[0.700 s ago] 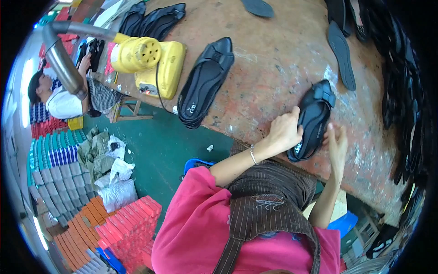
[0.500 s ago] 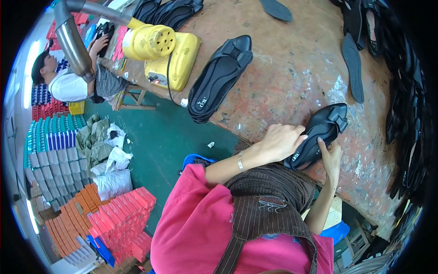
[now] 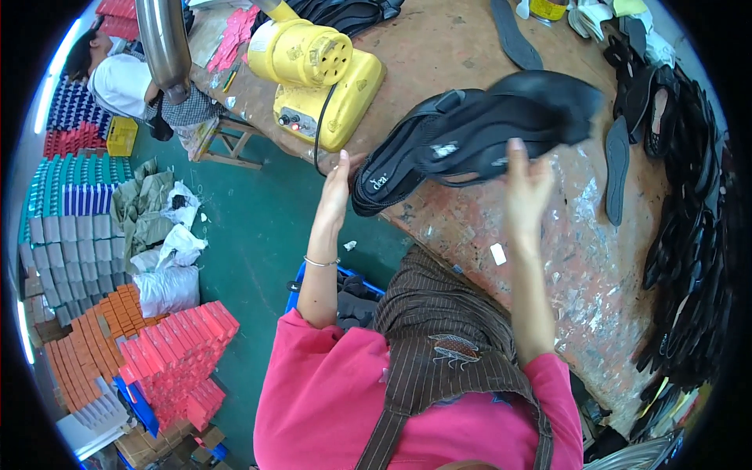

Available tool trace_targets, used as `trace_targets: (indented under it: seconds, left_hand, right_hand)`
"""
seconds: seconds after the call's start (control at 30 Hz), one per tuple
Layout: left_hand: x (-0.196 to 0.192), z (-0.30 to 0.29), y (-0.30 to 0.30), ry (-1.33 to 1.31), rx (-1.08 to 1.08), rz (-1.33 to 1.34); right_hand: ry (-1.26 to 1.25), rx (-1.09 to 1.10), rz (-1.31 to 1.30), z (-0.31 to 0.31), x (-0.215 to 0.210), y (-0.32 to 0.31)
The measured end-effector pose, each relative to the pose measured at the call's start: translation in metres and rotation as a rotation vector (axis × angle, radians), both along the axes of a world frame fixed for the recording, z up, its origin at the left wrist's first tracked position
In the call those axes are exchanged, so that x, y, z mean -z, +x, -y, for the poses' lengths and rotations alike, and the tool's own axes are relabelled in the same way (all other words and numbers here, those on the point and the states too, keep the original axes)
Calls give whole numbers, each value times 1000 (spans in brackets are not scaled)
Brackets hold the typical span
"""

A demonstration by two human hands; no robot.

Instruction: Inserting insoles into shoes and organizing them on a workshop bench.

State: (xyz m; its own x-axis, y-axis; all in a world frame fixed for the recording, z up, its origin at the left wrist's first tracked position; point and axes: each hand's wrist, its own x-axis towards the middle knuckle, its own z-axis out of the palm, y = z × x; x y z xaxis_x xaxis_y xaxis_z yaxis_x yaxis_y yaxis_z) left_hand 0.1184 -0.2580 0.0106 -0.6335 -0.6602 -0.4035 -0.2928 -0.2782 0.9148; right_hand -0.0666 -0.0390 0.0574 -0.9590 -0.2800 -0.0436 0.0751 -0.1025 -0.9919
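Right hand (image 3: 526, 184) grips blurred black flat shoe (image 3: 513, 125), lifted above worktable (image 3: 548, 258); left hand (image 3: 338, 182) open, fingertips at second black shoe (image 3: 392, 176) lying on table edge. Pairing seemingly unfinished.

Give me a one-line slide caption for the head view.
Right hand lifts a black flat shoe over the worn workbench; left hand touches another black shoe beside a yellow machine.

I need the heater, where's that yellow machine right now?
The yellow machine sits on the worktable, upper left in the head view, just beyond the left hand.
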Motion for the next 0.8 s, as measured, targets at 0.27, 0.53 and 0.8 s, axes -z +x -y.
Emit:
trace_targets:
  seconds: [0.27, 0.53, 0.8]
  left_hand:
    - [-11, -5, -15, 19, 55, 63]
    - [-13, -5, -31, 40, 18, 71]
    - [-14, -38, 43, 1033, -130, -779]
  right_hand:
    - [361, -190, -22, 34, 16, 73]
    - [128, -380, 663, 55, 36, 80]
    - [392, -843, -264, 30, -17, 35]
